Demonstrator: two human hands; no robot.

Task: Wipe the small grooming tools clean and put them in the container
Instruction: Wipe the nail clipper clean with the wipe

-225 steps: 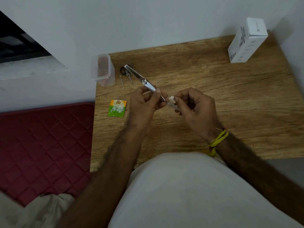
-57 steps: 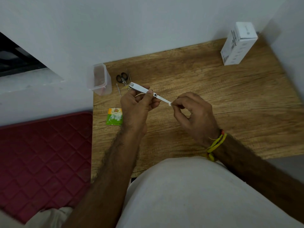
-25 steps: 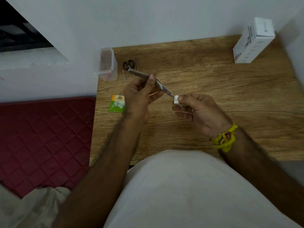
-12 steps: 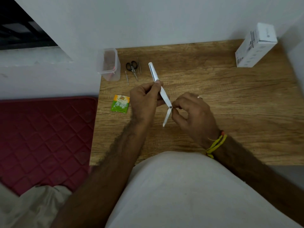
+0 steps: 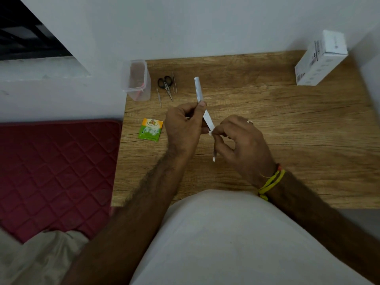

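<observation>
Nail clipper (image 5: 200, 99), long and silvery, is held above the middle of the worktop (image 5: 287, 120), its far end pointing toward the wall and a thin folded-out blade hanging toward the person. The left hand (image 5: 183, 128) grips its body, thumb pressed along the top; the right hand (image 5: 240, 142) pinches a small white wipe (image 5: 210, 133) against the hinge end, though how much of the blade that scrap covers is hard to make out. To clean well, the left hand's grip should hold firm while the right draws the wipe along the blade away from the hinge, fingertips kept off the edge. The clear container (image 5: 136, 80) stands at the worktop's far-left corner, close to the drop-off, so anything lowered into it wants a gentle approach. Small scissors (image 5: 165, 84) and thin picks (image 5: 159, 97) lie just beside it; a green sachet (image 5: 151, 129) rests nearer. The right half lies open as far as a white box (image 5: 316, 60).
</observation>
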